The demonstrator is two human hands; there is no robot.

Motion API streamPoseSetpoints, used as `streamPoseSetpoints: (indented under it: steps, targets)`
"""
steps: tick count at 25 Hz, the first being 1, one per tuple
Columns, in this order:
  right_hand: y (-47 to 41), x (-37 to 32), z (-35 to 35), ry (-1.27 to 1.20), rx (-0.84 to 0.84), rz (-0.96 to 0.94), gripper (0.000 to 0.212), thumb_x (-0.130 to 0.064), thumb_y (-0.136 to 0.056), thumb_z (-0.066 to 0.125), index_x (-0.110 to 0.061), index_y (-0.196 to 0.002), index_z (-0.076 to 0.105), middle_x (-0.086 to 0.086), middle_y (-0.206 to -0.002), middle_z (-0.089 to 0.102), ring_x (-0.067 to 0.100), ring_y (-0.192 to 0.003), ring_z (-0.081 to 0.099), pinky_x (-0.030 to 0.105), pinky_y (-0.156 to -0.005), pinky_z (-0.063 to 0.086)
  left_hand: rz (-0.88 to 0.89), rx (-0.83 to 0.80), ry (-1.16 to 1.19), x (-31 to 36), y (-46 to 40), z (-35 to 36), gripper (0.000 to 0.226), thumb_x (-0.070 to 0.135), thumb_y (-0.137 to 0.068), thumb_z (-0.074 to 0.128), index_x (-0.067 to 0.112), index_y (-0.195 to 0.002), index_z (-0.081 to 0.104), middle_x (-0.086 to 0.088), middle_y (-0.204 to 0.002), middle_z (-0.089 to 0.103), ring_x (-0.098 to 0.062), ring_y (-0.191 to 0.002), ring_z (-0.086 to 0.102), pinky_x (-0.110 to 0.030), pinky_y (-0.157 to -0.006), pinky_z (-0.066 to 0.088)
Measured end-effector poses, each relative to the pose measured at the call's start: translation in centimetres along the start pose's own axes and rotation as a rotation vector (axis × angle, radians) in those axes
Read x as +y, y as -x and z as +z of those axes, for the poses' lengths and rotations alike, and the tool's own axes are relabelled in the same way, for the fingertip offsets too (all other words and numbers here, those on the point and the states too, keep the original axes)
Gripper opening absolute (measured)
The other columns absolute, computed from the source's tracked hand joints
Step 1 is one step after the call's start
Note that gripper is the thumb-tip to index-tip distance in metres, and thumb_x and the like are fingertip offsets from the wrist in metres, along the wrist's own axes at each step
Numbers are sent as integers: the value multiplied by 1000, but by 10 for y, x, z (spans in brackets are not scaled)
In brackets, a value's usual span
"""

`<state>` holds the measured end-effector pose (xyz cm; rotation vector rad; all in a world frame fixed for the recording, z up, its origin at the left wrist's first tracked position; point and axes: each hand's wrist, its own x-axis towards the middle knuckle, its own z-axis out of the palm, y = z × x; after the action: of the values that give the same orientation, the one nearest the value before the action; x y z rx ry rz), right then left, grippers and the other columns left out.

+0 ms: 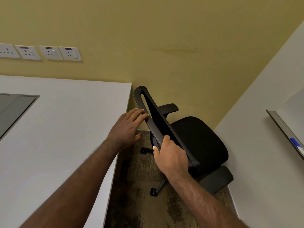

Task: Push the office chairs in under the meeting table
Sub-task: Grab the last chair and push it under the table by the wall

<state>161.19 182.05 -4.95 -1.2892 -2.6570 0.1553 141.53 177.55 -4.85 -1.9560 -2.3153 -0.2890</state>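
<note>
Now our right hand [171, 157] is clamped on the chair [194, 139] back, left hand [126, 127] fingers flat against it, and turning carelessly could knock it into the table [65, 129] corner.

One head-worn view (wide-angle) looks forward and down, close over the table [65, 129] corner toward the wall [164, 38].

A row of four white rectangular wall sockets [39, 52] sits on the mustard-yellow painted wall [164, 38]. At the right, a blue-capped marker [297, 145] lies on a grey metal whiteboard ledge [279, 124], above mottled brown carpet [144, 203].
</note>
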Motion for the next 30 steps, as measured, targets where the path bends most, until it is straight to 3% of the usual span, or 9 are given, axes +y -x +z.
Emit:
streamPoseSetpoints:
  steps: [3,5,7,9,12,14,25,30]
  targets:
    - [0,7,-5,1,-14,52,43,-57,-90,44,-15,-97,54,-1,-76,62,12,-60,61,25,-43,46,61,-43,-39,3,-15,8,79,33,-80,68,30,-146,24,0,-157,16,-22,-144,1,-39,-113,5]
    - [5,14,-8,3,-21,62,42,-57,-90,44,-17,-93,55,-2,-72,62,12,-58,61,27,-43,49,97,-38,-6,9,-23,11,67,28,-79,71,25,-137,39,-2,-153,29,-24,-144,6,-41,-115,9]
    - [13,23,-10,8,-34,63,38,-55,-89,48,-18,-93,56,-2,-74,63,13,-61,63,27,-44,50,130,-14,38,18,-29,13,48,24,-77,72,20,-121,53,-5,-133,52,-27,-138,26,-43,-115,17]
    - [20,32,-14,18,-55,57,34,-50,-88,53,-17,-96,56,-1,-79,65,15,-67,65,29,-47,51,143,16,55,29,-32,12,30,21,-75,71,20,-102,59,-3,-104,61,-25,-115,47,-42,-111,24]
    - [33,46,-18,28,-72,40,32,-47,-87,56,-16,-96,57,0,-79,65,16,-67,65,30,-49,51,133,-7,58,47,-31,8,13,15,-70,67,23,-80,61,4,-78,58,-17,-81,47,-33,-91,38]
    - [42,58,-21,19,-77,27,31,-47,-86,57,-17,-93,58,-1,-75,64,15,-63,64,30,-48,52,121,-71,40,61,-28,6,12,16,-68,65,23,-77,63,5,-75,61,-16,-77,45,-29,-76,36]
    - [100,147,-49,14,-115,-125,32,-51,-82,57,-19,-87,59,-2,-72,62,19,-63,63,29,-47,48,-12,-191,-33,164,23,-2,20,23,-61,61,27,-79,69,10,-76,65,-13,-76,56,-30,-79,42]
    - [120,161,-54,14,-126,-250,28,-47,-82,56,-19,-85,59,-1,-68,60,21,-60,61,29,-46,42,-87,-200,-44,186,55,-8,18,24,-62,64,27,-79,70,11,-74,66,-12,-74,59,-27,-72,43]
